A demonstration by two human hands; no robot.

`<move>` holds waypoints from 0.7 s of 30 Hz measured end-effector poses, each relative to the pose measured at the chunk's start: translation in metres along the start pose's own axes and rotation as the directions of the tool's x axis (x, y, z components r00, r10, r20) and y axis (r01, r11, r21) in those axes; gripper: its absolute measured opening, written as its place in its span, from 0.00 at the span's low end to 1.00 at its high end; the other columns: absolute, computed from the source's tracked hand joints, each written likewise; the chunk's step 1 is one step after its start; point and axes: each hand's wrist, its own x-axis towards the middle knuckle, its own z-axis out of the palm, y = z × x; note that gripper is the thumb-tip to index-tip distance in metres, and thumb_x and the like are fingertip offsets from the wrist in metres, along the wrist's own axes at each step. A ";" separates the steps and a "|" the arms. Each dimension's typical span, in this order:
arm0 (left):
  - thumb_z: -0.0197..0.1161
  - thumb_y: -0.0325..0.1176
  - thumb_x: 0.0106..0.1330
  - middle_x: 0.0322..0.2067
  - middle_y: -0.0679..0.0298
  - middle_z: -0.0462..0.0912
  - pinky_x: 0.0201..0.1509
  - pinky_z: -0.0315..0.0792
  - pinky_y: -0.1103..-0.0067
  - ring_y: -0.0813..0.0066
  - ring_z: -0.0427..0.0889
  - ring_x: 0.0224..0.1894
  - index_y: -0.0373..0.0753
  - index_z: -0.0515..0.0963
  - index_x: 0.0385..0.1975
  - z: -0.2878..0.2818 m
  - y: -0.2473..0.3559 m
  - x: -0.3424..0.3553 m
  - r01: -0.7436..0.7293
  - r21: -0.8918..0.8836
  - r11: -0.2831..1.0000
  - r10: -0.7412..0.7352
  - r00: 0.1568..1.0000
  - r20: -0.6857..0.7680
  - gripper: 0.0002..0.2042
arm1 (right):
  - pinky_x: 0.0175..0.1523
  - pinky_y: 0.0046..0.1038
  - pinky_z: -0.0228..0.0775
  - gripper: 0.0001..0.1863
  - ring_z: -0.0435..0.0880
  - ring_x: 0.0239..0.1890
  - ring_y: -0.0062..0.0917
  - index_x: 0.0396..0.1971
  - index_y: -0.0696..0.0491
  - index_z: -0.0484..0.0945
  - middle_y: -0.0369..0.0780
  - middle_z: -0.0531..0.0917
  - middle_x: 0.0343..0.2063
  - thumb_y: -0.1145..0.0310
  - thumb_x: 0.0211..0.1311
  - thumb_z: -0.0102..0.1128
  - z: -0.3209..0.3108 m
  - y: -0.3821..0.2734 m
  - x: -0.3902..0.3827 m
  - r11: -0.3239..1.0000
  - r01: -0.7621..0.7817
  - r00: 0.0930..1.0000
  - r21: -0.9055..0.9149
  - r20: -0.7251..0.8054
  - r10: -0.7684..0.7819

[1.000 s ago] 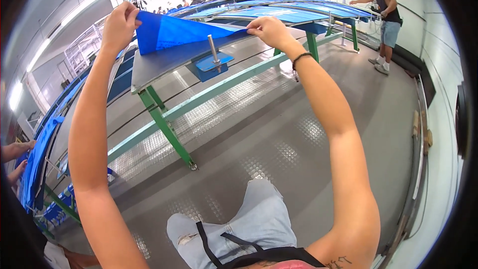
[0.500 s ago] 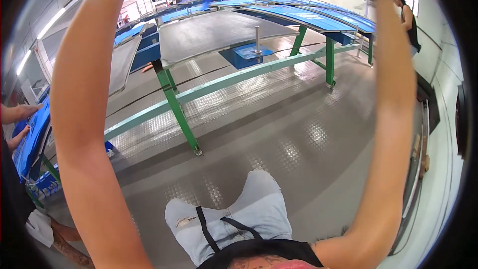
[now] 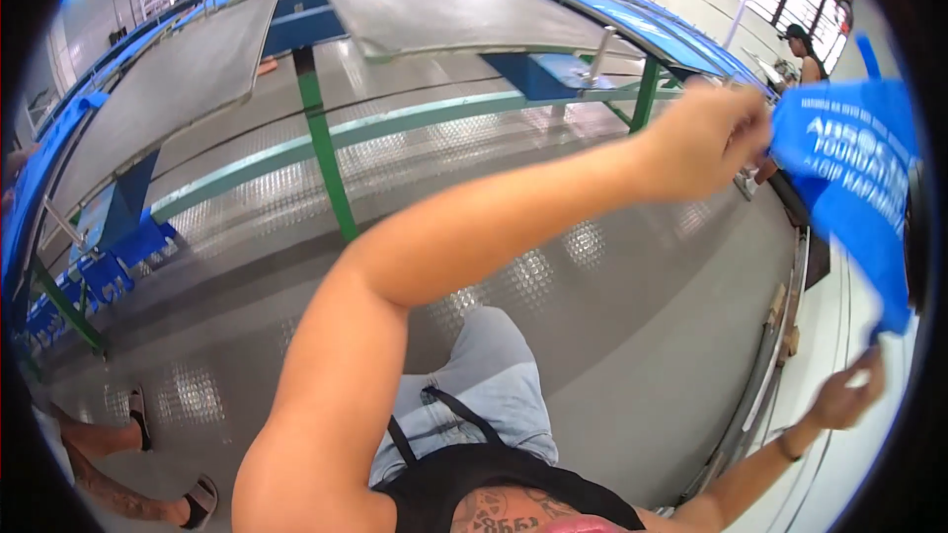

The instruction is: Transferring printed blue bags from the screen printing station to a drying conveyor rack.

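Note:
A blue piece of cloth with white printing (image 3: 857, 143) hangs stretched at the far right, its outline uneven, with a narrow strip sticking up at the top. My left hand (image 3: 696, 138) reaches across my body and grips the cloth's left edge, fingers curled and slightly blurred. Lower down, my right hand (image 3: 847, 393) pinches the cloth's bottom corner between thumb and fingers. A dark band circles the right wrist. Both hands are off to the right of the tables, over by the wall.
Grey padded table boards (image 3: 464, 10) on green legs (image 3: 324, 143) cross the front, with blue cloth pieces (image 3: 642, 25) on farther ones. A metal post (image 3: 600, 57) rises from one board's side. A person in a dark cap (image 3: 802, 51) stands far right; another person's sandalled feet (image 3: 197, 503) show lower left.
Both hands have swung from high in front down to the right, bringing the blue cloth along. My left arm now crosses my chest, and the view has turned toward the right.

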 end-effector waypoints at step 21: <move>0.53 0.32 0.73 0.33 0.59 0.80 0.38 0.83 0.75 0.67 0.86 0.34 0.32 0.71 0.38 -0.354 0.020 -0.314 0.876 -0.084 0.474 -0.851 0.432 -0.297 0.08 | 0.25 0.16 0.64 0.05 0.75 0.23 0.12 0.34 0.57 0.78 0.32 0.79 0.21 0.70 0.66 0.59 0.136 -0.420 -0.019 0.177 -0.770 0.547 0.613 0.777 -0.310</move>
